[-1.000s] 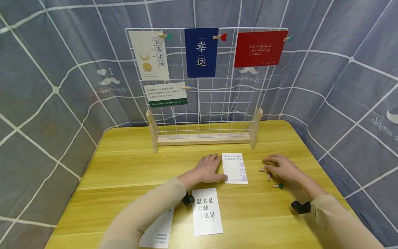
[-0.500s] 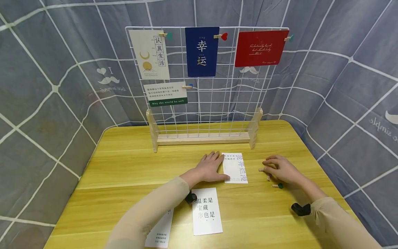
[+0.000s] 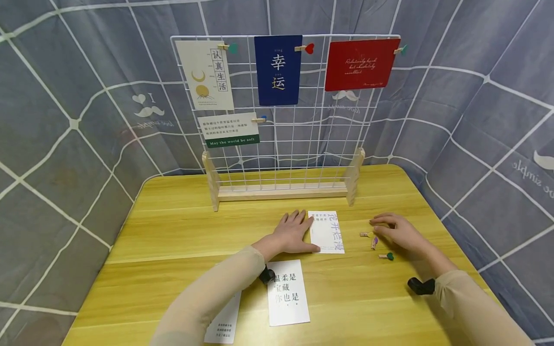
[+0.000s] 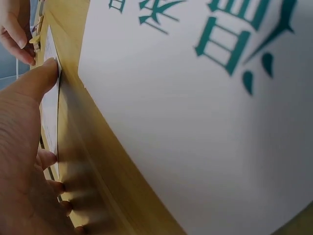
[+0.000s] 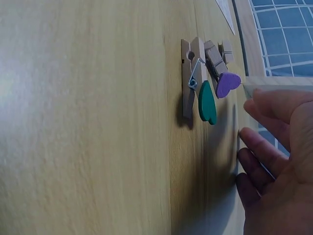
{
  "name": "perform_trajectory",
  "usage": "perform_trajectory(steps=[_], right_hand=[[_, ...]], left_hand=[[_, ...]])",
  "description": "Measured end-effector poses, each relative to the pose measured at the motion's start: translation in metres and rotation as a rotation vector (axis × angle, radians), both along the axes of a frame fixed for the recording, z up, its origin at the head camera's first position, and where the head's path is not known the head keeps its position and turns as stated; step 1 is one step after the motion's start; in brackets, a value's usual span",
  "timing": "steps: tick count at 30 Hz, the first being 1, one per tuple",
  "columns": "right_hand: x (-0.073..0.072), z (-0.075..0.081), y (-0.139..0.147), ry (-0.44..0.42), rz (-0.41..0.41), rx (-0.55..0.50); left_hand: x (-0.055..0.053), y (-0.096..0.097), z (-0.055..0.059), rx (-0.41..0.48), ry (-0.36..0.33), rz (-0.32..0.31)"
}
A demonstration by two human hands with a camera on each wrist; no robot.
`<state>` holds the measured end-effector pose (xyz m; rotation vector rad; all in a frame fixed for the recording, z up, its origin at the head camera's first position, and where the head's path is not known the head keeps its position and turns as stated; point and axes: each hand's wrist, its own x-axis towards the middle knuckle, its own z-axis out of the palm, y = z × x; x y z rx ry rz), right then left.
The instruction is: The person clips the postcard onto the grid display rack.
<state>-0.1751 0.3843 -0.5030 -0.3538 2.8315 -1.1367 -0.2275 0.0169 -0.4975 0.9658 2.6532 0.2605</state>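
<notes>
My left hand (image 3: 293, 235) lies spread beside a white card with purple lettering (image 3: 324, 235), its thumb and a fingertip on the card's left edge. To the right of that card, my right hand (image 3: 400, 234) hovers by several small wooden clothespins, fingers loosely bent and holding nothing. One clothespin has a green heart (image 5: 208, 103), another a purple heart (image 5: 228, 84); a third, with a yellow decoration (image 3: 370, 234), lies just behind them. Under my left wrist is a white card with dark green lettering (image 3: 288, 300), and a second lettered card (image 3: 225, 319) is partly hidden by my sleeve.
A white wire grid (image 3: 303, 158) stands in a wooden base (image 3: 281, 193) at the back of the table. Clipped on it are a cream card (image 3: 203, 72), a blue card (image 3: 277, 91), a red card (image 3: 355, 77) and a white-and-green card (image 3: 229, 129). Grey curtains surround the table.
My right hand has drawn back slightly to the right, uncovering the yellow clothespin. My left hand has slid a little to the right, its thumb now over the card's edge.
</notes>
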Motion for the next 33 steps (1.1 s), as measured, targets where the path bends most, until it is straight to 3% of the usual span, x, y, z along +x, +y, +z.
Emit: perform_trajectory(steps=[24, 33], right_hand=[[-0.011, 0.005, -0.016, -0.099, -0.047, 0.057], [-0.015, 0.002, -0.018, -0.069, -0.076, 0.086]], left_hand=[[-0.012, -0.03, 0.009, -0.035, -0.066, 0.009], [-0.017, -0.048, 0.014, -0.042, -0.094, 0.033]])
